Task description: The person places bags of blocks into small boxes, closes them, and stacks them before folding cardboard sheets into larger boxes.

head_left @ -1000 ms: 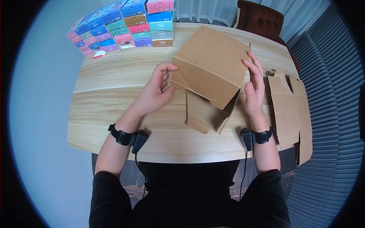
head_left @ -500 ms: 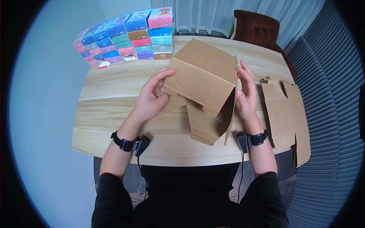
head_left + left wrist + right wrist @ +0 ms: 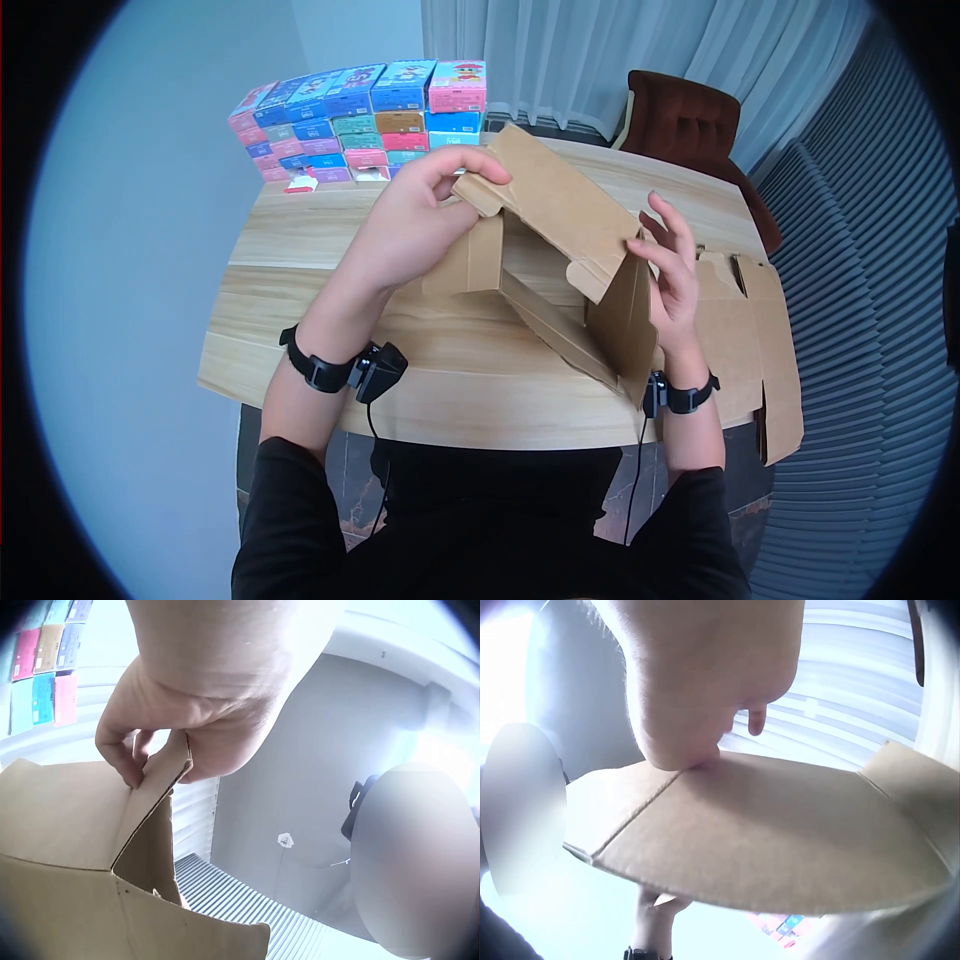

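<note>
A brown cardboard box [image 3: 565, 200] is tilted in front of the person, its open side facing the body and its flaps spread. With thumb and fingers, the left hand [image 3: 420, 220] pinches a flap at the box's upper left corner; the left wrist view shows the fingertips [image 3: 135, 776] on the creased flap [image 3: 154, 787]. At the upper right corner, the right hand [image 3: 675, 280] holds the side of the box, one finger bent over the edge. A side flap [image 3: 628, 325] hides part of that hand. In the right wrist view the hand lies against the outer panel [image 3: 765, 832].
Stacked colourful small boxes [image 3: 350, 120] stand at the table's back left, with a torn white and red piece [image 3: 300, 184] before them. Flattened cardboard [image 3: 745, 340] lies along the right edge of the wooden table [image 3: 300, 320]. A brown chair [image 3: 685, 130] stands behind.
The box has been tipped so its open side turns toward the body. The left hand has moved up and right with the flap; the right hand has closed in on the right corner.
</note>
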The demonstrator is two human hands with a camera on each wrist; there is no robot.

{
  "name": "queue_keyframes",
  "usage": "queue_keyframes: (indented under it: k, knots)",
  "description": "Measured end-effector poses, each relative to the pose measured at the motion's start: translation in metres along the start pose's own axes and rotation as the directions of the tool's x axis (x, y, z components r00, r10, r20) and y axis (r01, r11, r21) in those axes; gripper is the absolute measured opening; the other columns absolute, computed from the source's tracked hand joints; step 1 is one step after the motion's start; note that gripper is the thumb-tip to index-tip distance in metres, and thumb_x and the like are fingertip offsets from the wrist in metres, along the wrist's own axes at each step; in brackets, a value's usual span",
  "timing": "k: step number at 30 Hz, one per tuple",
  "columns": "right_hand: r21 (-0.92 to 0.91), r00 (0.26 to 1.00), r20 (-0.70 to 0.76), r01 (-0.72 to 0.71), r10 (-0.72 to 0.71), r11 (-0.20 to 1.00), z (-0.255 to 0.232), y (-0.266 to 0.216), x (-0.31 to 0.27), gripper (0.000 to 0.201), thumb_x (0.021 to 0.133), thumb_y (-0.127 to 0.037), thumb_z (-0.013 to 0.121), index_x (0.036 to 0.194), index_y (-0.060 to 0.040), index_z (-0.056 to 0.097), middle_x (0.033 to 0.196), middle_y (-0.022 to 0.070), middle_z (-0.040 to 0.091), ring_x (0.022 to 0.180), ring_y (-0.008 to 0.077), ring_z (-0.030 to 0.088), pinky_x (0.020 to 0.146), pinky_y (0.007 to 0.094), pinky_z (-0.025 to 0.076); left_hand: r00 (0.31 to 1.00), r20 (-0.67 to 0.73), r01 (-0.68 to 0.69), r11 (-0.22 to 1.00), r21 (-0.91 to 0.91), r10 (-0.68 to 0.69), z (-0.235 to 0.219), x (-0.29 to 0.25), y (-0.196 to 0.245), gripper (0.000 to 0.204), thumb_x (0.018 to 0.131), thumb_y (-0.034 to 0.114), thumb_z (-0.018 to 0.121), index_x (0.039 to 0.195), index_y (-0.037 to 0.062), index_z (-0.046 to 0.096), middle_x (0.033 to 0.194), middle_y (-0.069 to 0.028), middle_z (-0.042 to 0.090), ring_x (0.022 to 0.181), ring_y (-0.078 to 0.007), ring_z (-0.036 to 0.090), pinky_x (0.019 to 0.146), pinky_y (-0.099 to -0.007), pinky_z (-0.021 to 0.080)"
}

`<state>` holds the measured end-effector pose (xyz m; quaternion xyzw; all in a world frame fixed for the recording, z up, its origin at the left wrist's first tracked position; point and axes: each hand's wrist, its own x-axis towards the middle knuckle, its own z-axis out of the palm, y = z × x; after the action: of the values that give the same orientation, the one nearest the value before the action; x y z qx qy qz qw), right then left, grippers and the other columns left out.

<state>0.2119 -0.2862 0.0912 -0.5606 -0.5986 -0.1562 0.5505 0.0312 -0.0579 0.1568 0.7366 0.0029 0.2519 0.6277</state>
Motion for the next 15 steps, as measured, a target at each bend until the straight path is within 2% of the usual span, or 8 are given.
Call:
queue_keyframes:
  k: [2, 3, 4, 5, 8, 11, 14, 15]
  knots:
    - [-0.054, 0.99, 0.138, 0.043, -0.035, 0.998, -0.013, -0.01, 0.012, 0.032, 0.075, 0.006, 0.053, 0.1, -0.0054, 0.069, 0.14, 0.0211, 0.047, 0.132, 0.0403, 0.042, 0.108, 0.0488, 0.036, 0.997, 0.038, 0.067, 0.996, -0.053, -0.065, -0.004, 0.002, 0.014, 0.033, 0.08, -0.013, 0.046, 0.106, -0.0001, 0.061, 0.104, -0.0037, 0.063, 0.1, -0.0098, 0.06, 0.085, -0.0236, 0.048]
    - [-0.08, 0.977, 0.208, 0.066, -0.048, 0.995, -0.018, -0.015, 0.018, 0.032, 0.072, 0.005, 0.053, 0.098, -0.0054, 0.069, 0.138, 0.0212, 0.049, 0.132, 0.0409, 0.043, 0.108, 0.0492, 0.036, 0.998, 0.043, 0.048, 0.998, -0.047, -0.046, -0.007, 0.003, 0.017, 0.033, 0.08, -0.013, 0.046, 0.106, -0.0003, 0.061, 0.103, -0.0039, 0.064, 0.098, -0.0092, 0.061, 0.083, -0.0232, 0.049]
    - [-0.083, 0.97, 0.24, 0.057, -0.035, 0.995, -0.019, -0.023, 0.025, 0.033, 0.064, 0.003, 0.054, 0.092, -0.0055, 0.07, 0.133, 0.0218, 0.053, 0.13, 0.0426, 0.044, 0.107, 0.0502, 0.036, 0.998, 0.048, 0.028, 0.999, -0.042, -0.026, -0.011, 0.003, 0.019, 0.032, 0.081, -0.013, 0.046, 0.106, -0.0005, 0.061, 0.102, -0.004, 0.064, 0.097, -0.0087, 0.061, 0.081, -0.0227, 0.049]
    - [-0.118, 0.961, 0.273, 0.091, -0.056, 0.989, -0.02, -0.031, 0.03, 0.032, 0.064, 0.003, 0.054, 0.091, -0.0055, 0.07, 0.133, 0.0218, 0.052, 0.13, 0.0427, 0.044, 0.107, 0.0506, 0.036, 0.998, 0.054, 0.009, 0.999, -0.038, -0.007, -0.013, 0.003, 0.02, 0.032, 0.082, -0.013, 0.046, 0.106, -0.0007, 0.061, 0.102, -0.0042, 0.064, 0.096, -0.0081, 0.062, 0.08, -0.0223, 0.05]
    - [-0.187, 0.927, 0.363, 0.172, -0.095, 0.967, -0.019, -0.048, 0.035, 0.03, 0.062, 0.002, 0.055, 0.087, -0.0057, 0.07, 0.133, 0.0216, 0.052, 0.13, 0.0432, 0.044, 0.106, 0.0512, 0.037, 0.996, 0.064, 0.062, 0.995, -0.072, -0.058, -0.028, 0.002, 0.019, 0.04, 0.075, -0.015, 0.043, 0.107, -0.0022, 0.061, 0.112, -0.0029, 0.059, 0.102, -0.0098, 0.059, 0.088, -0.0234, 0.048]
    - [-0.203, 0.889, 0.452, 0.184, -0.074, 0.962, -0.012, -0.059, 0.036, 0.027, 0.061, 0.001, 0.056, 0.083, -0.0062, 0.071, 0.133, 0.0204, 0.053, 0.13, 0.0437, 0.043, 0.105, 0.0502, 0.039, 0.994, 0.093, 0.052, 0.998, -0.029, -0.049, -0.039, -0.002, 0.016, 0.039, 0.075, -0.015, 0.043, 0.106, -0.0025, 0.062, 0.111, -0.0043, 0.061, 0.104, -0.0107, 0.059, 0.089, -0.025, 0.048]
    - [-0.202, 0.809, 0.587, 0.14, 0.006, 0.969, -0.005, -0.065, 0.047, 0.023, 0.059, 0.0, 0.059, 0.079, -0.005, 0.069, 0.132, 0.0185, 0.054, 0.13, 0.0439, 0.044, 0.105, 0.0489, 0.04, 0.99, 0.124, -0.086, 0.986, 0.143, 0.068, -0.045, -0.005, 0.01, 0.039, 0.075, -0.015, 0.042, 0.106, -0.0019, 0.062, 0.108, -0.0068, 0.063, 0.105, -0.0149, 0.06, 0.09, -0.0276, 0.048]
    - [-0.195, 0.803, 0.596, 0.122, 0.019, 0.973, -0.004, -0.066, 0.051, 0.022, 0.058, 0.0, 0.058, 0.077, -0.0043, 0.068, 0.132, 0.0188, 0.055, 0.13, 0.0435, 0.044, 0.105, 0.049, 0.04, 0.989, 0.124, -0.108, 0.965, 0.239, 0.08, -0.047, -0.006, 0.011, 0.039, 0.075, -0.015, 0.042, 0.105, -0.0017, 0.062, 0.109, -0.0081, 0.063, 0.105, -0.0173, 0.06, 0.09, -0.0284, 0.047]
